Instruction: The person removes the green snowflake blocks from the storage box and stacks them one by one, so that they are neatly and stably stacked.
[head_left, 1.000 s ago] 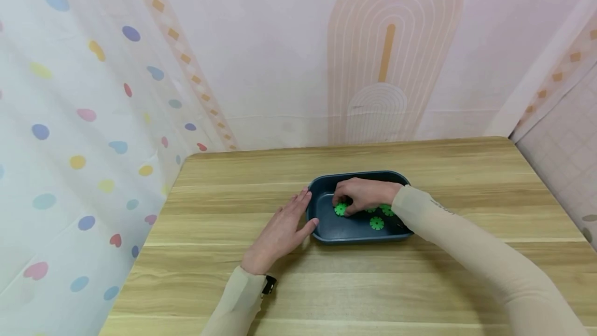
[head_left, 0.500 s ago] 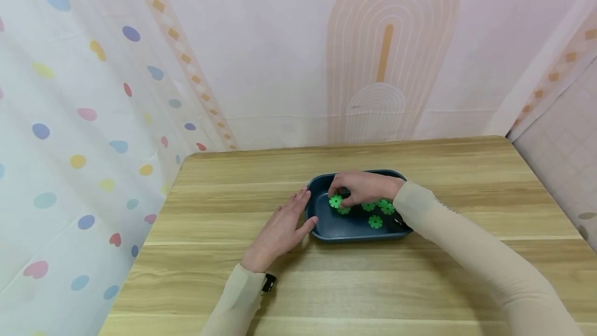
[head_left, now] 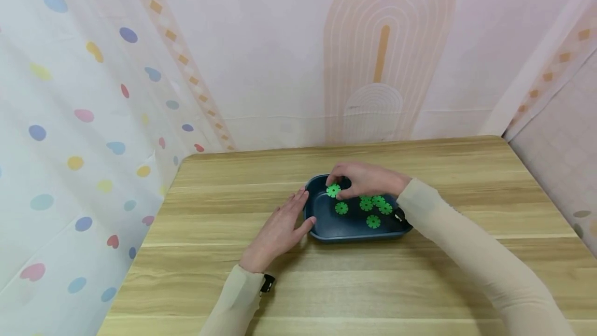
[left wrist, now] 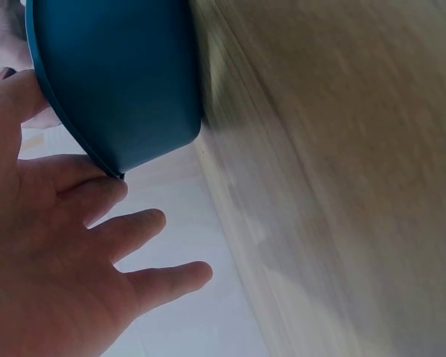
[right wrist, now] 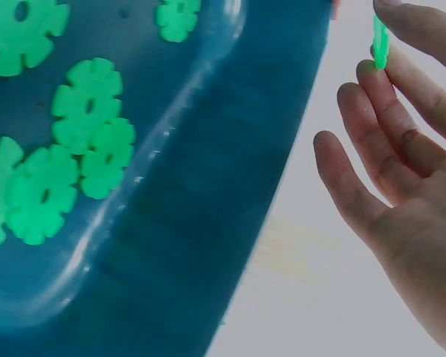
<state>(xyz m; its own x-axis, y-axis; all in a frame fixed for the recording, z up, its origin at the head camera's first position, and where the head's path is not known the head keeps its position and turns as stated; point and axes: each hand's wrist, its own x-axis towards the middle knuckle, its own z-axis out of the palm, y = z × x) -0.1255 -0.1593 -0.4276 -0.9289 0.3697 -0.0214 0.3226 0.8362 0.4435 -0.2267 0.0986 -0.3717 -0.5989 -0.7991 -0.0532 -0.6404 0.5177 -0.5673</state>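
A dark blue tray (head_left: pixel 326 229) holds several green notched plastic discs, such as one disc (head_left: pixel 373 221) near its front wall. My right hand (head_left: pixel 366 179) is over the tray's back side and pinches a green notched disc (head_left: pixel 333 190) between thumb and fingertips. In the right wrist view that pinched disc (right wrist: pixel 380 42) shows edge-on, off the tray floor. My left hand (head_left: pixel 279 229) rests with extended fingers against the tray's left end. The left wrist view shows this hand (left wrist: pixel 74 223) spread at the rim of the tray (left wrist: pixel 126 82), the lower fingers free of it.
The tray stands on a wood-grain table (head_left: pixel 354 289). Behind the table hangs a pale patterned curtain (head_left: pixel 280 66), and a dotted curtain (head_left: pixel 84 170) lines the left side. A black strap (head_left: pixel 267 283) sits at the left wrist.
My right hand has lifted a green disc up from the tray floor toward its back left. The other discs are now more exposed. The left hand stays at the tray's left end.
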